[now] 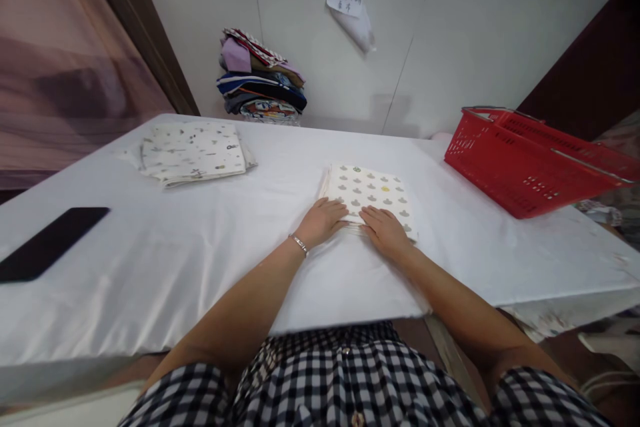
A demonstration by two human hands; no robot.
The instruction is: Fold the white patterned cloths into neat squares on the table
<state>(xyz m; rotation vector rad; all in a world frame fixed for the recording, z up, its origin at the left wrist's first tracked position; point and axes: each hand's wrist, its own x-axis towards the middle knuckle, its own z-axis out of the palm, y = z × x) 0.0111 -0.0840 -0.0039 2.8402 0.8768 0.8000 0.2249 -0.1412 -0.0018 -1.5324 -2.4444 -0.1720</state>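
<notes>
White cloth (373, 185), folded, with a grey-and-yellow print, lies on the table (210, 253) directly in front of the person. Left hand (323, 220) rests palm down at its near left corner; right hand (386, 230) rests on its near edge, farther right. Grip, both hands: unclenched, fingers laid out over the top; thumbs not clear. Second cloth (195, 153), folded and patterned, well apart at far left. Black slab (53, 243) at left edge. Red basket (515, 160) at right. Fabric pile (263, 77) beyond the far edge.
</notes>
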